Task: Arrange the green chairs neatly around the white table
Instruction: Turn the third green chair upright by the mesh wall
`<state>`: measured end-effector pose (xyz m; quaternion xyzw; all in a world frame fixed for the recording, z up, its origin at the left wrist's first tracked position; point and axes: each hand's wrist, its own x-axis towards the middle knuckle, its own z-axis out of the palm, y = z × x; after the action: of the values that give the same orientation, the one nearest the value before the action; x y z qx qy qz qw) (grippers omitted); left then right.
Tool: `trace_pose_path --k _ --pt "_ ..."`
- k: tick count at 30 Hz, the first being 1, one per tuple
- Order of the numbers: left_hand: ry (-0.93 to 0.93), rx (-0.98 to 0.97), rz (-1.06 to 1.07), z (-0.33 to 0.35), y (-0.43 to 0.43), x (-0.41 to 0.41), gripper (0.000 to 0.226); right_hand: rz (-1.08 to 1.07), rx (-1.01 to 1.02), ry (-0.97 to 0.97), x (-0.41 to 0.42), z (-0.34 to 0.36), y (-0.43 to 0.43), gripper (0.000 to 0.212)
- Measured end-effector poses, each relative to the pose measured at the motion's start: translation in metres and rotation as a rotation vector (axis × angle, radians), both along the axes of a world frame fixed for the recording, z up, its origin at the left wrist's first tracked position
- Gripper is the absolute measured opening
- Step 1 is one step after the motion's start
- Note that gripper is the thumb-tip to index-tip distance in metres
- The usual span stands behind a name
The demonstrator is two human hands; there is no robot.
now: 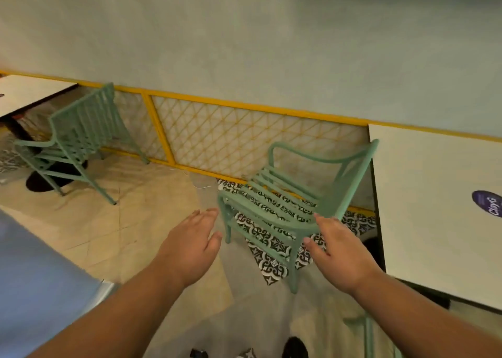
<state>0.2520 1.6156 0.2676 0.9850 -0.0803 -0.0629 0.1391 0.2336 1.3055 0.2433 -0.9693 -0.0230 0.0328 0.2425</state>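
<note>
The nearer green chair (288, 202) stands in the middle of the view on a patch of black-and-white patterned tiles (271, 251). Its slatted seat faces left and its backrest is just beside the left edge of the white table (434, 194), so it is turned away from that table. The left hand (190, 244) is flat, its fingers straight and close together, with the tips near the seat's front corner and apart from it. The right hand (339, 251) is likewise flat with straight fingers. Its index tip lies over the near rear corner of the seat; I cannot tell whether it touches. Neither hand grips anything.

A dark blue round sticker (489, 202) lies on the white table. Behind the chair a yellow-framed lattice panel (244, 137) runs along the foot of a pale green wall (244, 31). At upper left a second green chair (78, 137) faces another white tabletop (27, 91), with that table's dark round base (54, 178) between its legs on beige floor tiles (122, 221). A blue-grey surface (35, 289) fills the lower left. Part of a third green frame (368, 333) shows at the bottom, near a dark shoe (294, 346).
</note>
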Motion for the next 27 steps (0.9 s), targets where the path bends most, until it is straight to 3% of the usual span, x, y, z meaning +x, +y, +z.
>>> trace_pose_path --k 6,11,21,27 --pt "-0.013 -0.034 0.04 -0.02 -0.016 0.088 0.059 0.023 -0.036 0.051 0.101 -0.008 -0.017 0.072" --pt "0.035 -0.074 0.059 -0.061 -0.02 0.149 0.058 0.021 -0.033 0.103 0.166 -0.039 -0.01 0.073" --pt "0.152 -0.162 0.014 -0.196 -0.033 0.281 0.069 -0.121 -0.041 0.217 0.236 -0.154 0.031 0.069" --pt "0.129 -0.051 -0.112 -0.285 -0.048 0.362 0.059 -0.186 -0.081 0.256 0.258 -0.201 0.04 0.072"
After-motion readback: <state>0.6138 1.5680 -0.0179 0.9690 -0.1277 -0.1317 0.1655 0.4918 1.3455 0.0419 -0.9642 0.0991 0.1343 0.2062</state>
